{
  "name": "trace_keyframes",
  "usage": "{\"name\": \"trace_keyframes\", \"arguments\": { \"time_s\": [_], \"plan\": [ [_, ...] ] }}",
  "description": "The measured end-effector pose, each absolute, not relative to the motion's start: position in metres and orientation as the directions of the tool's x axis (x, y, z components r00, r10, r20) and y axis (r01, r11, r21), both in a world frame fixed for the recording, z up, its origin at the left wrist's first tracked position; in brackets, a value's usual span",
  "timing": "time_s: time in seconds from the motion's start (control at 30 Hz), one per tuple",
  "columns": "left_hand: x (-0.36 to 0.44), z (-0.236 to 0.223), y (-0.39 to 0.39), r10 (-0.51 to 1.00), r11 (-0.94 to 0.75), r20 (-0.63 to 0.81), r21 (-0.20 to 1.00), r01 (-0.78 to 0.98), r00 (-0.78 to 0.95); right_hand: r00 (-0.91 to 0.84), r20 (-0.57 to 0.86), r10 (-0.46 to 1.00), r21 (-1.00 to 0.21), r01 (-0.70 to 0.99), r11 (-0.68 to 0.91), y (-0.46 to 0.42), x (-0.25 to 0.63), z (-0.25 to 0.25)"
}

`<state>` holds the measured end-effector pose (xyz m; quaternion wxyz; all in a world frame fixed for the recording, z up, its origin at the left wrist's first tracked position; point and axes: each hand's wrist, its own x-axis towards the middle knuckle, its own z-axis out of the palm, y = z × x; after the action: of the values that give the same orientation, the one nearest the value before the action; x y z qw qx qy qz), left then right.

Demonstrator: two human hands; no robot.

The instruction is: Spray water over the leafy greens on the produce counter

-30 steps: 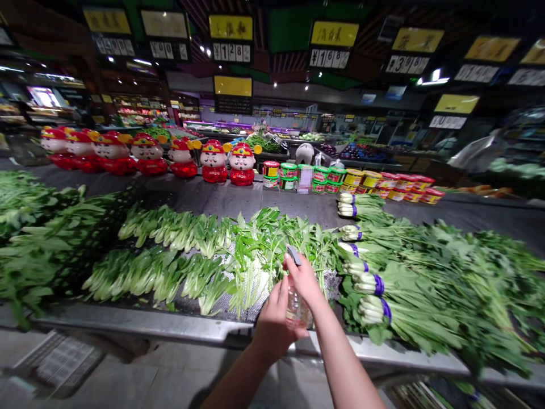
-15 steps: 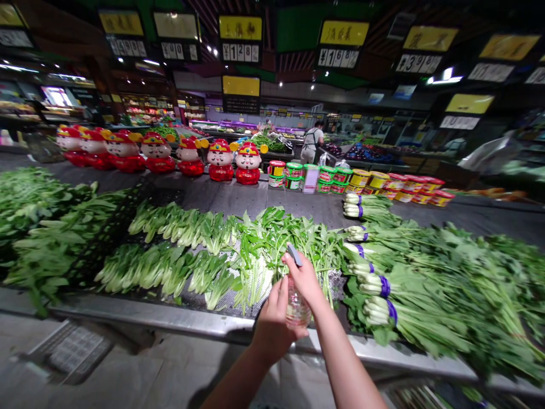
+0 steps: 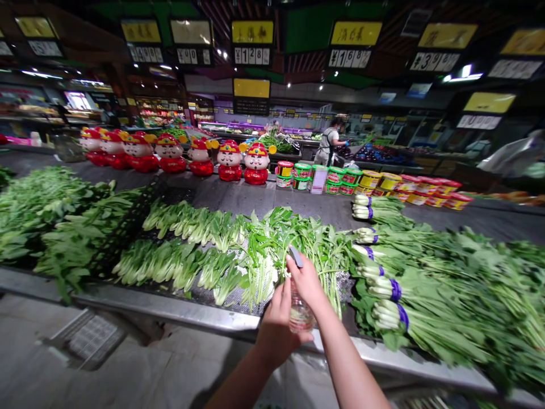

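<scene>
A small clear spray bottle (image 3: pixel 300 311) with a grey nozzle is held in both my hands over the front edge of a produce counter. My left hand (image 3: pixel 277 325) is wrapped round its body from below. My right hand (image 3: pixel 307 279) grips the top, with a finger on the trigger. The nozzle points at a pile of loose leafy greens (image 3: pixel 281 244) straight ahead. Rows of bok choy (image 3: pixel 183 250) lie to the left. Bundles of greens tied with purple bands (image 3: pixel 392 295) lie to the right.
The metal counter rim (image 3: pixel 170 309) runs across in front of me. At the back stand red figurines (image 3: pixel 230 162) and coloured tubs (image 3: pixel 383 183). A person (image 3: pixel 330 145) works at a far stall. A floor grate (image 3: pixel 91 338) lies at lower left.
The view has swung left, so the counter and goods sit further right in the picture. My hands keep the same hold on the bottle. The far person has come into view.
</scene>
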<state>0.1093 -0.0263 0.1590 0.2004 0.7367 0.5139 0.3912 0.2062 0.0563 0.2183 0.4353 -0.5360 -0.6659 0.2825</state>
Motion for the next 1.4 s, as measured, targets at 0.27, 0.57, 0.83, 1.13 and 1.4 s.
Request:
{"name": "trace_keyframes", "arguments": {
  "time_s": [0.27,0.57,0.83,1.13,1.4],
  "plan": [
    [0.103,0.159,-0.031,0.912,-0.384,0.39,0.694,0.609,0.131,-0.062,0.281,0.958,-0.852,0.443,0.278,0.054,0.199,0.217],
    [0.095,0.156,-0.04,0.888,-0.396,0.456,0.685,0.612,0.065,-0.168,0.247,0.954,-0.865,0.406,0.296,0.054,0.184,0.211],
    [0.096,0.159,-0.046,0.934,-0.324,0.351,0.77,0.55,0.06,-0.168,0.195,0.966,-0.876,0.414,0.249,0.051,0.183,0.2],
    [0.103,0.156,-0.05,0.94,-0.306,0.333,0.737,0.602,0.07,-0.198,0.146,0.969,-0.929,0.31,0.203,0.042,0.193,0.2],
    [0.109,0.137,-0.061,0.903,-0.36,0.421,0.627,0.691,0.088,-0.213,0.152,0.965,-0.927,0.307,0.213,0.04,0.194,0.19]
  ]
}}
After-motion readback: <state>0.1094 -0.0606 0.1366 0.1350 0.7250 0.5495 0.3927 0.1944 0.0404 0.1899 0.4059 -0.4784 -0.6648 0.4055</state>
